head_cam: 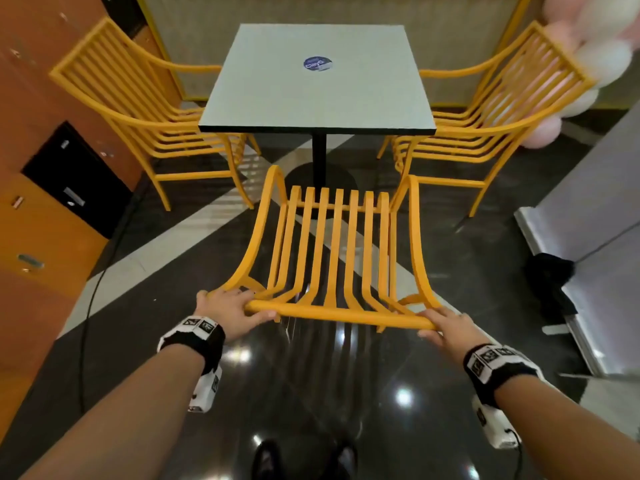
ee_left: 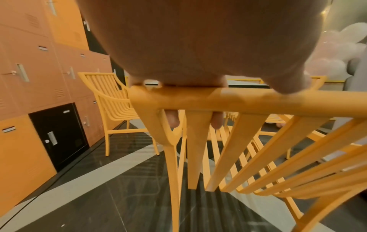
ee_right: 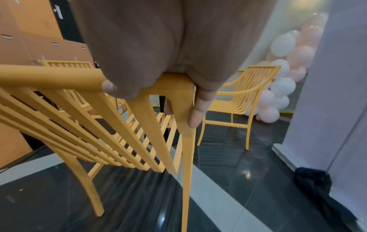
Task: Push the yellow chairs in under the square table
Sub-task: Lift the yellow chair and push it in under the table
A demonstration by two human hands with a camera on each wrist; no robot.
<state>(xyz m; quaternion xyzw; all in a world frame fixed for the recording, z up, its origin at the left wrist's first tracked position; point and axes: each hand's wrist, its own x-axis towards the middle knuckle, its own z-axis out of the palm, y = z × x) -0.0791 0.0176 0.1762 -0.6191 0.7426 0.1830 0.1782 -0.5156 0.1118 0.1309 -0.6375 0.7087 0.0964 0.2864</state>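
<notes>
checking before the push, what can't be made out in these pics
- Left hand palm side: hidden by its own back in the head view.
- Near chair front legs: hidden under its seat slats in the head view.
- Round sticker on the square table: wording too blurred.
- Right hand fingertips: mostly behind the rail in the right wrist view.

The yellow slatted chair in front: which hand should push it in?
Probably neither alone: left hand and right hand grip opposite ends of the yellow slatted chair's top rail, facing the square grey table.
</notes>
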